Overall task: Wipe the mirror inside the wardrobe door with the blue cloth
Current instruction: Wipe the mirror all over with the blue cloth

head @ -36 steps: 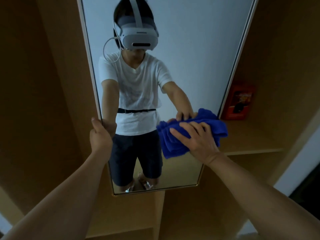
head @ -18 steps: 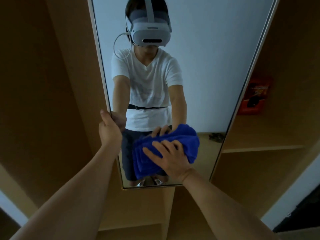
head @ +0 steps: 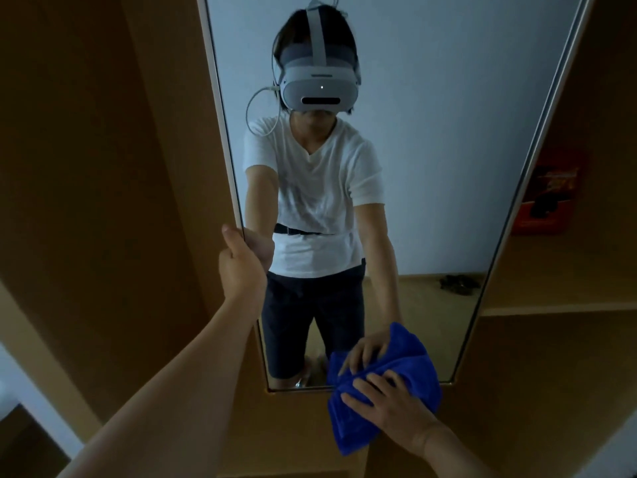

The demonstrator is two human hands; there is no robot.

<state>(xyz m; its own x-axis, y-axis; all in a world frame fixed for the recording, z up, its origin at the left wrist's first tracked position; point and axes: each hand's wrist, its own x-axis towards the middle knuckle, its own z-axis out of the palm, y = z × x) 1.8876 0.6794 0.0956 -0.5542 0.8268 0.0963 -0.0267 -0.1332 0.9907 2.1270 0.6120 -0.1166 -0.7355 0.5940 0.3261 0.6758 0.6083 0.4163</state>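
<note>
Blue cloth (head: 400, 374) lies under the flat-fingered right hand (head: 389, 405) at the mirror's (head: 431, 167) bottom edge.

A home bedroom or dressing area, seen from inside an open wooden wardrobe. A tall mirror (head: 431, 167) in a pale frame was fixed to the inner face of the wardrobe door (head: 103, 201), whose edge the left hand (head: 241, 267) gripped. Right of the right hand (head: 389, 405) and above it, bare wooden shelves (head: 551, 308) ran back into the cabinet, with a red box (head: 544, 201) standing on one. The glass reflected a plain pale wall (head: 448, 98), a wood-toned floor and a small dark heap (head: 458, 282), too dim to identify, lying on that floor. Light was low and bluish throughout.
</note>
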